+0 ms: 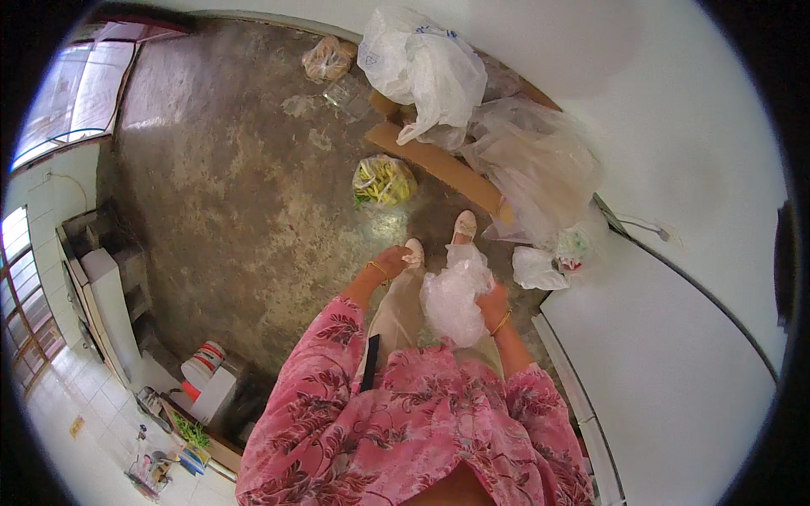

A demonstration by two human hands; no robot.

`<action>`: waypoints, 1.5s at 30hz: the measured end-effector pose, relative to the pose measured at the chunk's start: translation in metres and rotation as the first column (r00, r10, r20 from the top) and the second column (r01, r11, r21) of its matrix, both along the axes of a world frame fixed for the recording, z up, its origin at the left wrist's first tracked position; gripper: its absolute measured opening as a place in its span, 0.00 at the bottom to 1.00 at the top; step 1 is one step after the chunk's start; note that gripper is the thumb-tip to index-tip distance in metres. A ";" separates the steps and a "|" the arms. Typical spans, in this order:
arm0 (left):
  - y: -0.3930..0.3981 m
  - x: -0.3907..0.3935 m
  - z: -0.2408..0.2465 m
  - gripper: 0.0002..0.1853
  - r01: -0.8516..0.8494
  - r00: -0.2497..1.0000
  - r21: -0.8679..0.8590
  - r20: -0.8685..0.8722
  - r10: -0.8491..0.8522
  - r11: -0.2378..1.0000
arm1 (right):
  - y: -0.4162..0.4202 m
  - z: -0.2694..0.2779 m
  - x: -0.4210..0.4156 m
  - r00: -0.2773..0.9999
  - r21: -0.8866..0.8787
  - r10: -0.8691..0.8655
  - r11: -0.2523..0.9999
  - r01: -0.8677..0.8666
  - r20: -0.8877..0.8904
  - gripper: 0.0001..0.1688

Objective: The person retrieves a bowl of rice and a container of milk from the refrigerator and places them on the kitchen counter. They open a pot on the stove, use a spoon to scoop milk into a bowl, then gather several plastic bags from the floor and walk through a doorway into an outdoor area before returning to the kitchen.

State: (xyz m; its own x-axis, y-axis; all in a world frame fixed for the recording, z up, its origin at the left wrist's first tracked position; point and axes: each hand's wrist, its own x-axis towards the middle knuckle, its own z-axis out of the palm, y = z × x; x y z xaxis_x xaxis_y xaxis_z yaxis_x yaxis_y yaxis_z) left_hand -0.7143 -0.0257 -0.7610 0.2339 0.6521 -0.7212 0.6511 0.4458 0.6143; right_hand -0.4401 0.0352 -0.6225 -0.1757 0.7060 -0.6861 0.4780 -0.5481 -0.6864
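Observation:
A crumpled bundle of clear plastic bags (pixel 457 294) is gripped in my right hand (pixel 493 308), in front of my right thigh. My left hand (pixel 395 261) hangs over my left shoe, its fingers curled; whether it holds anything small cannot be told. On the floor beyond my feet stands a plastic bag of yellow-green vegetables (pixel 383 181). Farther off, a large white plastic bag (pixel 430 69) rests on a heap with a cardboard strip (pixel 443 166) and large clear plastic bags (pixel 538 171). A smaller white plastic bag (pixel 536 267) lies right of my feet.
A tied bag with brownish contents (pixel 328 59) and a clear plastic container (pixel 347 98) lie near the far wall. A white cabinet or appliance (pixel 658 367) stands close on my right. At left are a counter (pixel 104 310) and a white bucket with red bands (pixel 204 365).

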 end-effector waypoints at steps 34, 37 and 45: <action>0.183 0.328 -0.023 0.39 -0.780 0.503 -0.350 0.143 0.852 0.519 | -0.141 -0.082 0.279 0.841 -0.094 -0.527 0.850 0.519 -0.123 0.23; 0.233 0.343 0.033 0.37 -0.901 0.253 -0.367 -0.006 0.967 0.233 | -0.147 -0.092 0.293 0.977 0.190 -0.207 0.958 0.213 -0.052 0.20; 0.260 0.304 0.071 0.14 -0.814 0.414 -0.401 0.109 0.904 0.421 | -0.098 -0.035 0.277 0.911 -0.116 -0.411 0.907 0.404 -0.045 0.23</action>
State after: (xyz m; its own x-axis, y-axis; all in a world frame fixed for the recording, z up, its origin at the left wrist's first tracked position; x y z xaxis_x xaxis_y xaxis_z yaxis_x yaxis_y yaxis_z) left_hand -0.4107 0.2340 -0.6898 -0.1393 0.4302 -0.8919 -0.3437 0.8237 0.4510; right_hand -0.1629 -0.0630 -0.6571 0.0644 0.6531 -0.7546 0.1531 -0.7536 -0.6392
